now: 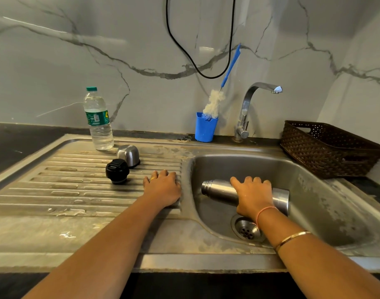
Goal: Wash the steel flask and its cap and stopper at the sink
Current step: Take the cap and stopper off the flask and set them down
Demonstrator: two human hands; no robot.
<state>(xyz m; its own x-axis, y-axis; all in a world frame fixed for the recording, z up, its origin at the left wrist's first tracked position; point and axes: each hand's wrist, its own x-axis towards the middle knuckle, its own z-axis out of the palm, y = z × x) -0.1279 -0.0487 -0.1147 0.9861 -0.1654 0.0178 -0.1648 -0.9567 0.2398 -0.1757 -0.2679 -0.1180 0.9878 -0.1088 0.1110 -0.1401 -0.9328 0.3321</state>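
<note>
The steel flask (219,190) lies on its side in the sink basin (314,203), open mouth pointing left, and my right hand (253,195) grips it around the middle. On the ribbed drainboard (66,190) the black stopper (117,171) stands just in front of the steel cap (128,155), which sits upside down. My left hand (163,187) rests palm down on the drainboard's right edge, next to the basin, holding nothing.
A chrome tap (247,108) rises behind the basin, spout turned right, no water running. A blue cup (205,127) holds a bottle brush (215,102). A plastic water bottle (97,119) stands at the drainboard's back. A brown basket (329,147) sits right. The drain (247,230) lies below the flask.
</note>
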